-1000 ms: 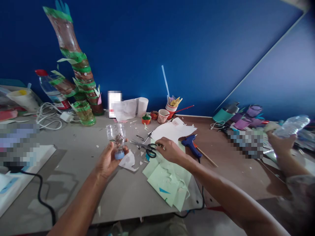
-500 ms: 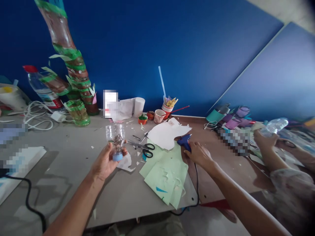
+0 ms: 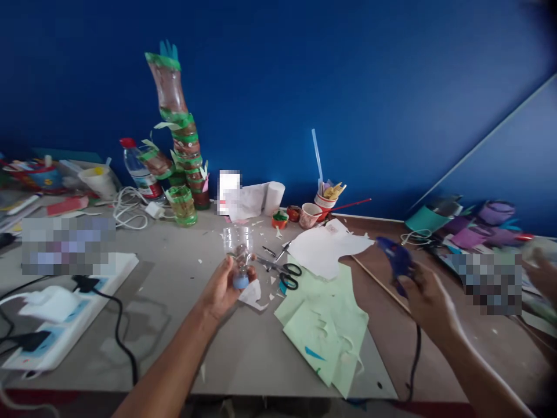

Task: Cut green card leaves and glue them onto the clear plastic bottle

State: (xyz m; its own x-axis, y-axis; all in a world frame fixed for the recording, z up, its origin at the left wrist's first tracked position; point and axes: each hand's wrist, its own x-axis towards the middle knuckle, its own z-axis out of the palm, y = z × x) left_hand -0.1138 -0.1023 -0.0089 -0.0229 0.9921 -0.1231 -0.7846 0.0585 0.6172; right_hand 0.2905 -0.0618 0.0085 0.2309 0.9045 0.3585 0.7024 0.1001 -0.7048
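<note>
My left hand (image 3: 221,285) is closed around the neck of a clear cut plastic bottle top (image 3: 237,239), held upside down with its blue cap (image 3: 241,281) at the bottom. In my right hand (image 3: 429,296) is a blue glue gun (image 3: 395,258), raised off the table, its black cord hanging down. Between the hands lie black-handled scissors (image 3: 290,274), a torn white sheet (image 3: 319,247) and light green paper (image 3: 324,331). A thin wooden stick (image 3: 378,283) rests on the brown table surface by the glue gun.
A power strip (image 3: 98,307) with plugs and cables sits at the left. Behind stands a tall bottle sculpture (image 3: 187,145) with green bands. Paper cups (image 3: 310,215) and a paper roll (image 3: 274,198) line the blue wall. Another person's hand (image 3: 542,270) is at the right edge.
My right hand has lifted the glue gun off the table, uncovering the wooden stick. The view has swung left, bringing the power strip in. My left hand keeps hold of the bottle top.
</note>
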